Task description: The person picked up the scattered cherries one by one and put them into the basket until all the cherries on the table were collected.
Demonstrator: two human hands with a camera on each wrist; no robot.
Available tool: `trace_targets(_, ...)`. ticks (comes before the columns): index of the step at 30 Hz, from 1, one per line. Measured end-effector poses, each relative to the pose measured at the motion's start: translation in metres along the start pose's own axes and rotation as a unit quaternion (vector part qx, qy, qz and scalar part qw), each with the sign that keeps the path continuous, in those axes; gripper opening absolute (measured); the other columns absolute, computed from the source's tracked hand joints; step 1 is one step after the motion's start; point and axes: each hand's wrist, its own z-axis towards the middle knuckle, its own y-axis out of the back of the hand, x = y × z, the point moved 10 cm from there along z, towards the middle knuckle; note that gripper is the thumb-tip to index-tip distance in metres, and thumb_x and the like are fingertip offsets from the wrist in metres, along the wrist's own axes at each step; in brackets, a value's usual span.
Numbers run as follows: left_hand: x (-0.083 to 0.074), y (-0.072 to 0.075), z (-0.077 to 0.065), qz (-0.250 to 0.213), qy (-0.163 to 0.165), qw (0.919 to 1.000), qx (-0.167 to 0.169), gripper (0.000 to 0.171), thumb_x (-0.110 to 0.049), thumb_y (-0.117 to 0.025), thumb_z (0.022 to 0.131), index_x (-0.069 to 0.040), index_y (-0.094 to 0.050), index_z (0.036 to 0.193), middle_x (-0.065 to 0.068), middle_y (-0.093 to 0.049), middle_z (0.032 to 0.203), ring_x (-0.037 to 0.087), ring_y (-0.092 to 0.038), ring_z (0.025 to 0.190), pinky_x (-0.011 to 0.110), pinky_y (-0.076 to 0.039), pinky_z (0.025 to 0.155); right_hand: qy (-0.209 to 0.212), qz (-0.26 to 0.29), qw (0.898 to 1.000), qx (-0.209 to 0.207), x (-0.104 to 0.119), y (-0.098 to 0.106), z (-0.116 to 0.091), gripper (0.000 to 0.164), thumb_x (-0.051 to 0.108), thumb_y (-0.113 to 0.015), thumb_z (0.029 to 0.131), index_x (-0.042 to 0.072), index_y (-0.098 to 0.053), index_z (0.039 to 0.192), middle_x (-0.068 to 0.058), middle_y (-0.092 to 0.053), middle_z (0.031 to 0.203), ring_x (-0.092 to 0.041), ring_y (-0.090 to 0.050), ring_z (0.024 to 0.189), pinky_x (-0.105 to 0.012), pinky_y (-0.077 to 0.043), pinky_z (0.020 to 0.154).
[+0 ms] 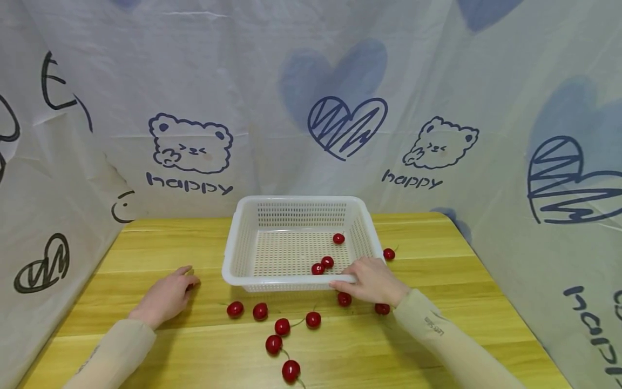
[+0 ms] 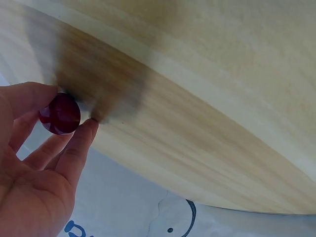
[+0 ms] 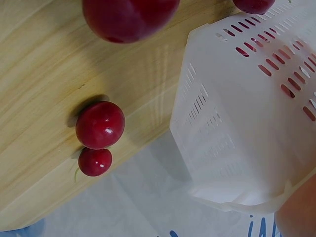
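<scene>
One wooden table (image 1: 413, 232) has a white basket (image 1: 286, 281) on it, right hand (image 1: 373, 281) gripping the near-right corner; left hand (image 1: 166, 297) off left, thumb and fingers pinching a cherry (image 2: 60, 116). Three loose cherries (image 1: 327, 262) inside.

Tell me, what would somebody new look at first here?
Probably the white basket in the middle of the wooden table, with three shiny red cherries inside and the right hand gripping its near right corner. Next might come the loose cherries scattered in front of it and to its right. The left wrist view shows one more cherry held in the left hand.
</scene>
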Motion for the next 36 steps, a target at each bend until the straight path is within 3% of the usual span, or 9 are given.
trace_targets(5,0.001,0.001,0.000,-0.002,-0.008,0.9999,-0.013,0.019,0.007,-0.065,0.078,0.002,-0.067,0.096,0.033,-0.056,0.117,0.046,-0.058,0.101,0.055,-0.048,0.084,0.000,-0.001,1.000,-0.001,0.000,0.000,0.000,0.049,0.071,-0.040,0.087,0.033,-0.052,0.057,0.017,-0.035,0.045,-0.003,-0.035,0.044,-0.022,-0.029,0.041)
trace_targets(12,0.003,0.004,-0.001,-0.011,-0.016,0.9994,-0.030,0.018,0.006,-0.069,0.074,-0.002,-0.066,0.090,0.017,-0.061,0.100,0.034,-0.062,0.088,0.049,-0.051,0.077,-0.001,-0.001,1.000,-0.002,0.000,0.000,0.000,0.049,0.071,-0.040,0.087,0.034,-0.052,0.057,0.016,-0.035,0.045,-0.003,-0.035,0.045,-0.022,-0.029,0.041)
trace_targets(24,0.009,0.021,0.002,-0.019,-0.008,0.9985,-0.051,0.022,0.004,-0.070,0.074,0.001,-0.066,0.095,0.018,-0.063,0.098,0.035,-0.062,0.086,0.050,-0.051,0.075,0.005,0.004,1.000,-0.004,0.002,0.001,-0.001,0.049,0.070,-0.040,0.087,0.034,-0.052,0.057,0.016,-0.036,0.046,-0.003,-0.035,0.044,-0.022,-0.030,0.041)
trace_targets(31,0.011,0.031,0.009,-0.036,0.016,0.9982,-0.046,0.028,0.005,-0.070,0.073,0.003,-0.065,0.101,0.020,-0.063,0.101,0.037,-0.061,0.089,0.053,-0.050,0.078,0.004,0.001,1.000,-0.001,0.001,0.000,0.000,0.049,0.070,-0.039,0.087,0.034,-0.052,0.057,0.016,-0.036,0.046,-0.003,-0.035,0.045,-0.022,-0.029,0.042)
trace_targets(36,0.009,0.041,0.016,-0.042,0.019,0.9971,-0.060,0.031,0.005,-0.070,0.073,0.004,-0.063,0.103,0.019,-0.060,0.102,0.035,-0.060,0.087,0.052,-0.051,0.078,0.003,-0.002,1.000,-0.002,0.001,0.001,0.000,0.049,0.070,-0.039,0.087,0.034,-0.052,0.057,0.016,-0.036,0.046,-0.003,-0.035,0.044,-0.022,-0.029,0.041)
